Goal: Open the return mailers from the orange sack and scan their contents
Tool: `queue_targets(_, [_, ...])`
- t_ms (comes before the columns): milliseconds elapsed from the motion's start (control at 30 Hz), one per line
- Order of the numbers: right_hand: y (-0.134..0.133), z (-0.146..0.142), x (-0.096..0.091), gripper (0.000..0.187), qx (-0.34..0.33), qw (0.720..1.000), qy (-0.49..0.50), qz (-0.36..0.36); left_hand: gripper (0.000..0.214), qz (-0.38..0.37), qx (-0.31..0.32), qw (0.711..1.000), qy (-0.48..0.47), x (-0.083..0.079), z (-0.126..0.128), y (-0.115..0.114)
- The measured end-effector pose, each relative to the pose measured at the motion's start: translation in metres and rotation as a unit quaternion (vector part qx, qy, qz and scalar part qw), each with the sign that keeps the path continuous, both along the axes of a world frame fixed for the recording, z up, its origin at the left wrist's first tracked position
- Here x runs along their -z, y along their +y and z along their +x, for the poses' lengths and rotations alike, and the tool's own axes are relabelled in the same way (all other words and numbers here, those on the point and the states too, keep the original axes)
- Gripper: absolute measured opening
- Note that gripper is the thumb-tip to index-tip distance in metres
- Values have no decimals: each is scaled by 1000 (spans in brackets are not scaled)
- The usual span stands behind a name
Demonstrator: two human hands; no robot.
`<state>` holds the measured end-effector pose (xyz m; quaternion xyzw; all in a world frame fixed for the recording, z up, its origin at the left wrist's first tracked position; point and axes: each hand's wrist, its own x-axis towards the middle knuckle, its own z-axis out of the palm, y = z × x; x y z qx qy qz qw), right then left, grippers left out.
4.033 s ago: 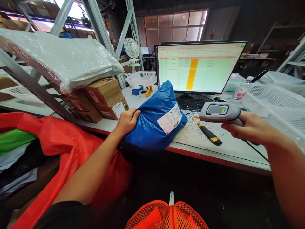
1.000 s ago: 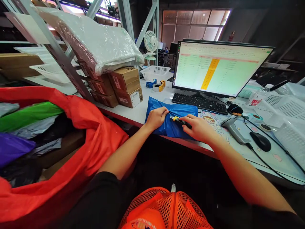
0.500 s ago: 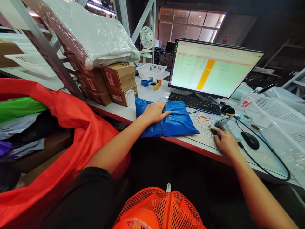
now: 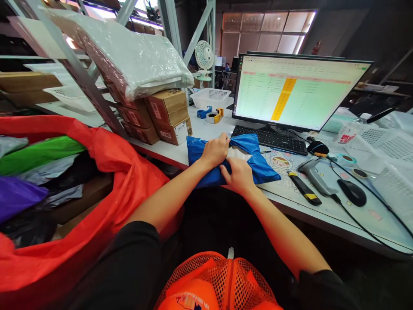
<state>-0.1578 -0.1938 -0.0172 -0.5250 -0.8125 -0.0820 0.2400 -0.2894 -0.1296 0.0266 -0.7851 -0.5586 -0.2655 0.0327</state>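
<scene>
A blue plastic mailing bag (image 4: 263, 165) lies at the desk's front edge, torn apart in the middle so that something whitish (image 4: 238, 153) shows through the gap. My left hand (image 4: 217, 151) is closed on the bag's film left of the gap. Right beside it, my right hand (image 4: 240, 174) grips the film at the gap's near side, fingers curled. What exactly lies inside the bag cannot be made out. To the right, a black and yellow utility knife (image 4: 305, 188) rests on the desk mat next to a grey barcode scanner (image 4: 318, 177).
A monitor (image 4: 297, 94) and black keyboard (image 4: 269, 140) stand behind the bag. A mouse (image 4: 352, 192) and cable lie at right. Cardboard boxes (image 4: 169, 110) carry a plastic-wrapped stack at left. Tape dispensers (image 4: 214, 115) sit farther back. A red sack (image 4: 129, 168) of parcels is at left.
My right hand has let go of the utility knife and moved left onto the bag. The blue bag now gapes open in the middle. My left hand has closed on its film.
</scene>
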Motion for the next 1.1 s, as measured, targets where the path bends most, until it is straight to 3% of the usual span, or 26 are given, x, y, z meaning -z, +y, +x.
queue_targets(100, [-29, 7, 10, 28, -53, 998, -33, -23, 39, -7, -47, 998, 45, -4, -13, 14])
queue_targets(233, [-87, 37, 24, 32, -134, 990, 1, 33, 46, 17, -56, 992, 108, -12, -34, 57])
queue_targets(400, [-135, 67, 43, 28, -145, 987, 61, 39, 50, -14, -36, 990, 139, -3, -39, 105])
queue_targets(533, [-147, 75, 58, 22, -126, 985, 120, -2, 44, -75, 7, 983, 165, 8, -25, 113])
queue_targets(633, [-150, 85, 52, 16, -123, 974, 188, -41, 36, -30, 71, 980, 182, 0, -14, 97])
queue_targets(700, [-147, 97, 38, 25, -95, 967, 237, -20, 34, 56, 134, 975, 167, -10, -5, 77])
queue_targets(767, [-134, 110, 21, 26, -38, 960, 274, 34, 33, 87, 198, 965, 147, -16, 6, 55])
queue_targets(867, [-91, 131, 4, 29, 44, 953, 294, 62, 37, -14, 207, 966, 156, -15, 26, 37])
queue_targets(1000, [-23, 147, 9, 47, 105, 935, 329, -78, 58, -178, 173, 950, 190, -6, 41, 57])
queue_targets(1100, [2, 148, 20, 53, 65, 913, 370, -162, 80, -230, 209, 937, 159, -3, 39, 74])
